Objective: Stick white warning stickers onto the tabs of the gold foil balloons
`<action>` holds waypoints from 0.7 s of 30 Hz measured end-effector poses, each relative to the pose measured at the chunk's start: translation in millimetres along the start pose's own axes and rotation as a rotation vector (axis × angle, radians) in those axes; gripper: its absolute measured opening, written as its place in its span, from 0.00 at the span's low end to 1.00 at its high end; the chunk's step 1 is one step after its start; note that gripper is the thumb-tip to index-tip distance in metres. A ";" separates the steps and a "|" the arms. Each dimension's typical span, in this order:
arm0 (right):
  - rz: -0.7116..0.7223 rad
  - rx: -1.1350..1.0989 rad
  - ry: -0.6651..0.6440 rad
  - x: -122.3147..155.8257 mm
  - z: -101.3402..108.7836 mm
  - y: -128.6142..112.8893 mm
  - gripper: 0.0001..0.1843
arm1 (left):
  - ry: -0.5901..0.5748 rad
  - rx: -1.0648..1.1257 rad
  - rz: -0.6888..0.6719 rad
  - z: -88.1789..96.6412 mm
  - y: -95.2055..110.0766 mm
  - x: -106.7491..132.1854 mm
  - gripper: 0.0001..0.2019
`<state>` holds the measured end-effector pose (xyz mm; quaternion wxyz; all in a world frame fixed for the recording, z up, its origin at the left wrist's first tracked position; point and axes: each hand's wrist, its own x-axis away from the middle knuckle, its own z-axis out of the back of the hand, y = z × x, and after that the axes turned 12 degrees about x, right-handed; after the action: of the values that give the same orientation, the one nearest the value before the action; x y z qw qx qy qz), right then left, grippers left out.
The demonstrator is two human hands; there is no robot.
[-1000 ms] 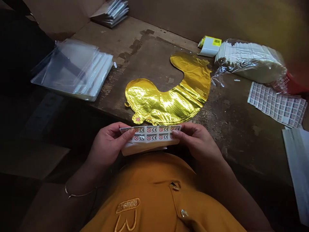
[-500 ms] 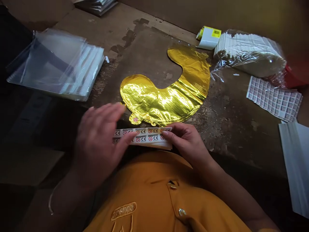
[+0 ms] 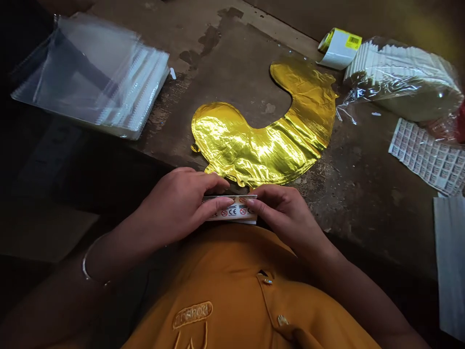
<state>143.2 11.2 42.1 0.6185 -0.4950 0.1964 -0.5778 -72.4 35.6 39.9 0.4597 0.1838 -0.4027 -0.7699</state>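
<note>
Between my hands, close to my body at the table's front edge, is a sticker sheet printed with CE marks and red warning symbols. My right hand pinches its right end between thumb and fingers. My left hand lies along the left part, thumb on the front face and fingers behind the top edge; it covers that end. Just beyond them a flat gold foil balloon, curved like a hook, rests on the table. My left fingers hide part of its lower edge.
Clear plastic sleeves are stacked at the left. Far right lie a white and yellow label roll, a plastic bag of white sticks, another sticker sheet and pale strips. The worn brown table extends behind the balloon.
My left hand has come down and to the right onto the sticker sheet, closing on it nearer my right hand. The right hand keeps its pinch. The view has shifted slightly.
</note>
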 end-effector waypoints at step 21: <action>0.215 0.426 0.138 -4.3 2.0 -3.3 0.12 | -0.215 0.455 0.283 -0.9 -7.2 -6.8 0.11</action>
<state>142.0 16.5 44.3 0.7520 -0.2891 0.1636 -0.5693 -72.4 42.9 33.1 0.4640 0.1415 -0.6333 -0.6031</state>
